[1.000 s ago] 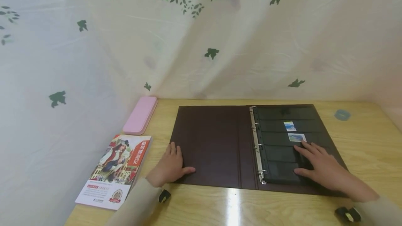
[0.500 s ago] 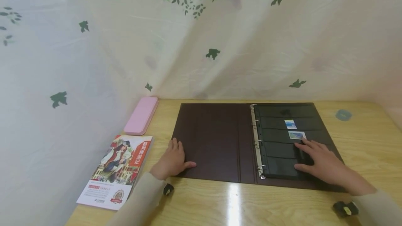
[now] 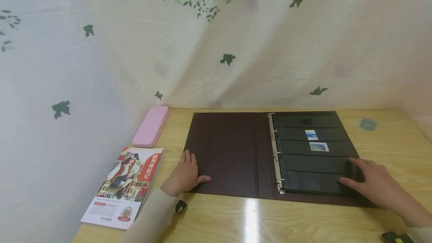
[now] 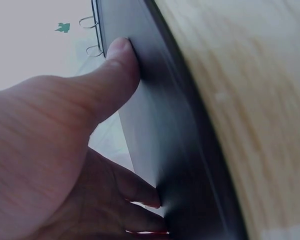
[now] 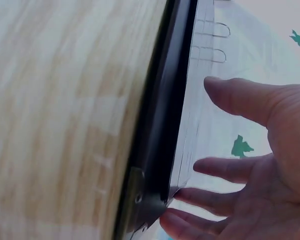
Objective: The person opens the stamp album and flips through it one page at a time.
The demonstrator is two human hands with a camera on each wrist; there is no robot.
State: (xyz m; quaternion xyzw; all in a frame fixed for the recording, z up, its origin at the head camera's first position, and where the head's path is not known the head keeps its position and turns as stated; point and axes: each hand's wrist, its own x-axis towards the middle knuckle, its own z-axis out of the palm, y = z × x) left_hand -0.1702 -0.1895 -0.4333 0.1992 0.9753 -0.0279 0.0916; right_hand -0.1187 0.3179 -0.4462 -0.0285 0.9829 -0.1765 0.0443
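- A pink case and a Chinese-language paperback lie along the left side of the desk, the book just beside the person's left forearm; a bluish, translucent disc sits near the far right corner.
- A leaf-printed curtain hangs behind the desk's far edge.
- At center, a dark brown ring binder lies flat, its black pocket page on the right holding a blue-and-white stamp above a landscape stamp.
- The left hand rests on the left cover's near corner, thumb spread from the fingers.
- The right hand reaches over the page's lower right corner, fingers and thumb spread, pinching nothing.
- Wood grain shows between the binder and the desk's left-hand items, and beyond the binder's right edge toward the disc.
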